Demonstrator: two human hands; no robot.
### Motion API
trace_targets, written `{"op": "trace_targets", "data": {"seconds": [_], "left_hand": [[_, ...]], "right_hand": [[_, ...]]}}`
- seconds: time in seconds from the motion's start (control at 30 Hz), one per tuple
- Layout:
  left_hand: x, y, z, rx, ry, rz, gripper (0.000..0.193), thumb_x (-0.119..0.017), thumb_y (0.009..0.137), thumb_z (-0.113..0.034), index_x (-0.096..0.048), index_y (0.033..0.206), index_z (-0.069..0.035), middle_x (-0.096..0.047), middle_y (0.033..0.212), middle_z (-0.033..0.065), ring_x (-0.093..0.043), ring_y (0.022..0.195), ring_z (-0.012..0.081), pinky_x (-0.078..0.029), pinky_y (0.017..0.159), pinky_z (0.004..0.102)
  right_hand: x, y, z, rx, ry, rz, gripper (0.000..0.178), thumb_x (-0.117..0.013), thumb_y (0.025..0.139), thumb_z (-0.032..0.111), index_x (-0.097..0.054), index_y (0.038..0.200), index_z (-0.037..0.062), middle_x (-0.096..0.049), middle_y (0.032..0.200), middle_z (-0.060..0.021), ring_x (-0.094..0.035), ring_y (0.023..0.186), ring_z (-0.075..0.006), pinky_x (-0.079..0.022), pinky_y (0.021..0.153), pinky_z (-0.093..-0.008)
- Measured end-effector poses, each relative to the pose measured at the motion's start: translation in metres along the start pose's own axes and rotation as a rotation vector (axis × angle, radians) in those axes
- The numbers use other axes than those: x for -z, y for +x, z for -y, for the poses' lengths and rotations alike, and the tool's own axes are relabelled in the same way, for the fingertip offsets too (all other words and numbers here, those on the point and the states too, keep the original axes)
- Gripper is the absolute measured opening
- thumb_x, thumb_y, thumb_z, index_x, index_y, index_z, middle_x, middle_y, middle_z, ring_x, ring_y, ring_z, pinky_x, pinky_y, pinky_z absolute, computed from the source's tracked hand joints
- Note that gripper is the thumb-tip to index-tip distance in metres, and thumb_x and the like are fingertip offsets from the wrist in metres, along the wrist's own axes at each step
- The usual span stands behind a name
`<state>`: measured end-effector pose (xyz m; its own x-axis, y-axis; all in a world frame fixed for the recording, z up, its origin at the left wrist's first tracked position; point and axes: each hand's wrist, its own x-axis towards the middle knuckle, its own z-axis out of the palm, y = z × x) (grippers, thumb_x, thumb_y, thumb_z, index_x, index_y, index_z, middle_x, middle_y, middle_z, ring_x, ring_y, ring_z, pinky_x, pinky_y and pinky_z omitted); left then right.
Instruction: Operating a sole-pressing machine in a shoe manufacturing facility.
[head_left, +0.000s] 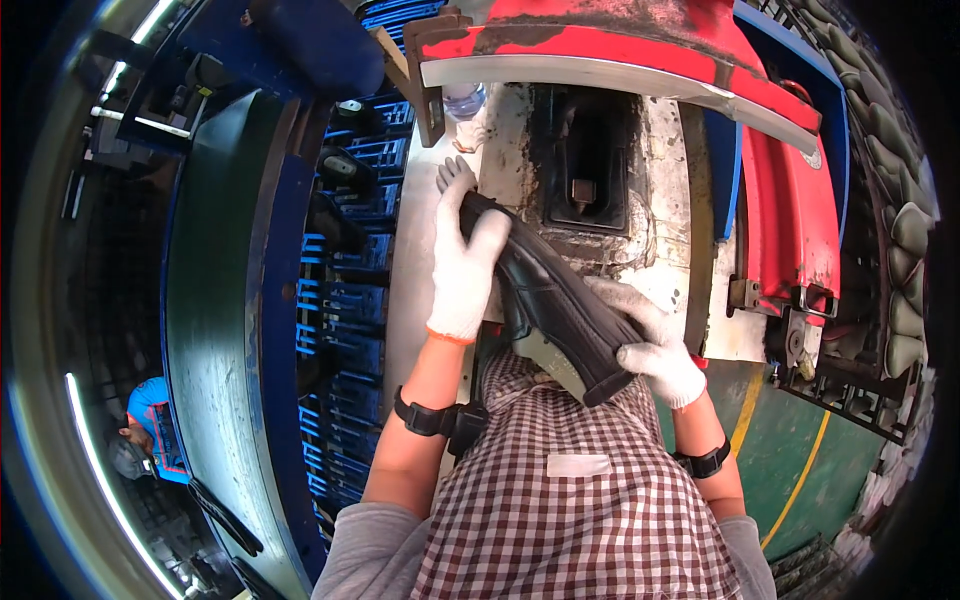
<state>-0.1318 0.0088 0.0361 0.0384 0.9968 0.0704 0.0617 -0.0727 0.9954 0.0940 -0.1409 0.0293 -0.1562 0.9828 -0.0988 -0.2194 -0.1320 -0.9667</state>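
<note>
Both my hands wear white gloves and hold a black shoe [552,300] in front of my checked apron. It lies slantwise, one end up at the left and the other down at the right, its dark ribbed side facing up and right. My left hand [466,255] grips the upper end, thumb across it and the other fingers partly hidden behind. My right hand [655,345] is closed around the lower part, with the thumb near that end. Beyond the shoe, a black rubbery recess [590,215] with a small metal block inside sits in the stained worktop.
A red machine part with a metal edge [620,75] arches over the worktop [660,200]. Another red machine part [800,220] stands right. Blue racks [350,300] and a conveyor belt [215,300] run along the left. Shoe-shaped grey forms [905,240] line the far right. A person in blue [155,420] is far left.
</note>
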Motion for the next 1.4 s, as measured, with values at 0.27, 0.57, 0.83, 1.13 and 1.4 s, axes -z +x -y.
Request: {"op": "trace_targets", "data": {"seconds": [0.27,0.57,0.83,1.13,1.4], "left_hand": [[0.026,0.002,0.024,0.167,-0.258,0.117,0.083,-0.082,0.085,-0.011,-0.038,0.154,0.001,-0.049,0.143,0.0157,-0.059,0.122,0.025,-0.05,0.107,0.0376],[0.052,-0.069,0.046,0.544,-0.935,0.328,0.093,-0.044,0.101,-0.073,-0.028,0.163,-0.005,-0.046,0.157,0.0167,-0.045,0.146,0.0286,-0.04,0.12,0.0447],[0.118,-0.077,0.072,0.591,-1.142,-0.079,0.063,-0.051,0.097,-0.036,-0.05,0.147,0.001,-0.062,0.139,0.0213,-0.063,0.125,0.0343,-0.048,0.113,0.0493],[0.326,0.001,0.247,0.635,-0.341,-0.66,0.015,-0.075,0.086,-0.026,-0.066,0.092,-0.015,-0.064,0.091,0.0031,-0.065,0.084,0.0208,-0.057,0.075,0.0405],[0.385,0.058,0.27,0.526,0.746,-0.729,0.077,-0.077,0.09,-0.033,-0.041,0.152,-0.005,-0.051,0.152,0.0233,-0.054,0.134,0.0405,-0.045,0.111,0.0483]], "right_hand": [[-0.013,0.02,0.006,-0.028,-0.15,0.034,0.075,-0.074,0.083,0.035,-0.055,0.146,-0.0011,-0.051,0.152,-0.0203,-0.047,0.144,-0.0331,-0.033,0.122,-0.0436],[-0.059,0.061,-0.008,-0.016,0.01,-0.006,0.079,-0.073,0.087,0.031,-0.047,0.154,-0.0015,-0.048,0.156,-0.0182,-0.047,0.144,-0.0283,-0.035,0.121,-0.0399],[-0.089,0.096,-0.016,0.247,-0.758,0.317,0.065,-0.073,0.092,0.028,-0.054,0.15,0.0053,-0.051,0.154,-0.0205,-0.047,0.145,-0.038,-0.033,0.123,-0.0443],[-0.033,0.067,-0.074,0.355,-1.339,-0.294,0.031,-0.07,0.084,0.011,-0.071,0.115,0.0072,-0.071,0.112,-0.0145,-0.064,0.112,-0.0381,-0.049,0.1,-0.0486],[-0.038,0.075,-0.077,0.346,-1.329,-0.275,0.025,-0.068,0.082,0.008,-0.072,0.106,0.0068,-0.072,0.103,-0.0138,-0.067,0.099,-0.0361,-0.052,0.091,-0.0471]]}}
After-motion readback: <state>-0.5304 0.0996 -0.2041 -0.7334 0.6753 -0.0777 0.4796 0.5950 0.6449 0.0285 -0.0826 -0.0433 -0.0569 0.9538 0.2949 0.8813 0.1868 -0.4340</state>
